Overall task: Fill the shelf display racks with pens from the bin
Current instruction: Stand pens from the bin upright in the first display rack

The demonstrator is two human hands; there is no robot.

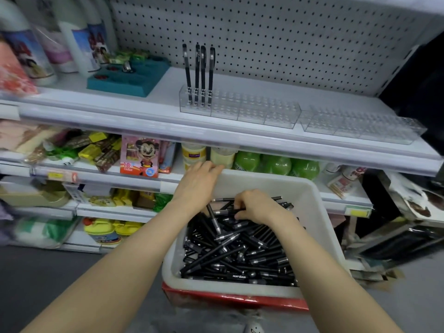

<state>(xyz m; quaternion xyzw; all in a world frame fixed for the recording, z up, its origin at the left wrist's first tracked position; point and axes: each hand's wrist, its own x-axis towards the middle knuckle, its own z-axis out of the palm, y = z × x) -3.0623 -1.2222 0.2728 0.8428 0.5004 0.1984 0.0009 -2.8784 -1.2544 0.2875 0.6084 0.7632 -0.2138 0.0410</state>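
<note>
Pens in the bin: a deep tangle of black pens [240, 248], far too many to count, heaped in one white bin [310, 203] right below the camera.
Bin: it sits on one red base [230, 299], in front of the lower shelves.
Right hand: the right hand [254, 207] is down in the far end of the pile, fingers curled round a small bunch of pens; how many it has cannot be told.
Left hand: the left hand [199, 181] lies on the bin's far left corner, fingers stretched forward over the rim and holding nothing.
Racks: two clear racks side by side on the top shelf [96, 102], the left rack [240, 109] and the right rack [360, 126], well above the bin.
Standing pens: four standing pens [198, 73], upright, all at the left rack's left end.
Backing: one white pegboard [264, 32] behind the racks.
Neighbours up top: one teal tray [129, 78] to the left of the racks, with tall printed bottles [77, 39] beyond it.
Shelf below: three green rounded containers [276, 164] in a row just beyond the bin, and one pink cartoon box [140, 156] to the left of them.
</note>
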